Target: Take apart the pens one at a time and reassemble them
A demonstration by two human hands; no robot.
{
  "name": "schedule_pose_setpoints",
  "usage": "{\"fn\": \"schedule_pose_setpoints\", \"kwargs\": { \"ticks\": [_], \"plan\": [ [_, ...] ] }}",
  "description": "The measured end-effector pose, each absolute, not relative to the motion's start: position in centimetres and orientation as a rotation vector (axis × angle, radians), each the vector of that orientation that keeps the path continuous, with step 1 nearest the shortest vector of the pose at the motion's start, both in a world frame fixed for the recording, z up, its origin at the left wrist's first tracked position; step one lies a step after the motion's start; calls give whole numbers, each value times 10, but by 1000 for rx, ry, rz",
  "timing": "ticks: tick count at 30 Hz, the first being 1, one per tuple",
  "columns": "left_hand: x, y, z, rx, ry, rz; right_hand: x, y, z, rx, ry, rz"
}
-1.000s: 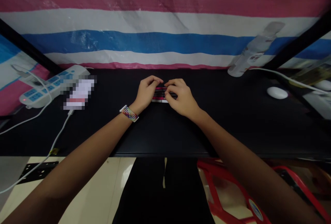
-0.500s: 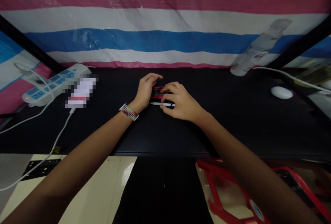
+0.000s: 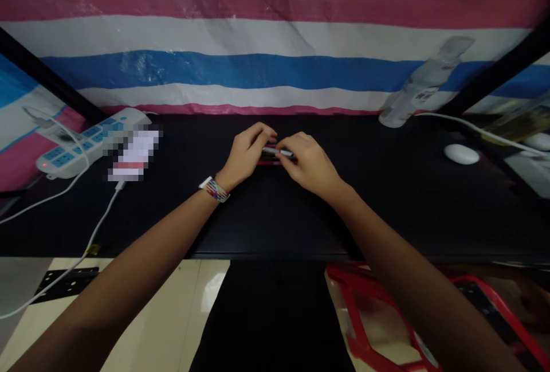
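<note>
A white pen (image 3: 272, 150) lies crosswise between my hands, above the black tabletop (image 3: 275, 217). My right hand (image 3: 310, 164) pinches it near its right end with thumb and fingers. My left hand (image 3: 246, 154), with a multicoloured woven band (image 3: 213, 188) on its wrist, is cupped at the pen's left end. Its fingers are bent and loosely spaced, and nothing shows clearly in its grasp. Slim dark and pink items (image 3: 270, 163) lie under and beside the white pen, partly covered by both hands; their kind is hard to make out.
On the left are a power strip (image 3: 92, 141), a blurred-out phone-like device (image 3: 135, 154) and a white cable (image 3: 101, 224). A clear bottle (image 3: 423, 88) and white mouse (image 3: 461, 154) stand to the right. Striped sheeting (image 3: 275, 71) hangs behind; a red frame (image 3: 358, 320) is below the front edge.
The white pen has moved away from me, from the near side of the dark and pink items to above them. My right hand went with it; my left fingers have curled inward.
</note>
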State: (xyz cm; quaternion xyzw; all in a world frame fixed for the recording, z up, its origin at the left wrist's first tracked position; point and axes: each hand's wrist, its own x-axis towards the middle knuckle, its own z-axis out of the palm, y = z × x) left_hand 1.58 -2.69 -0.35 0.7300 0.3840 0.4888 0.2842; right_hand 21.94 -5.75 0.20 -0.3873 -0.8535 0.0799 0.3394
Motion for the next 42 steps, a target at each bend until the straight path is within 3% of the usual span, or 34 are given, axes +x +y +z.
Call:
{"fn": "schedule_pose_setpoints", "kwargs": {
  "ticks": [10,20,27,42],
  "plan": [
    [18,-31,2,2029,1041,1315,229,-50,4,-1285,-1929,126],
    [5,-18,0,1860,1038,1443,236,-35,3,-1074,-1394,949],
    [7,-10,-9,1761,1075,1444,231,-31,-2,-1044,-1384,902],
    [1,14,7,1615,1096,1469,236,9,2,-932,-1189,1160]
  ]
}}
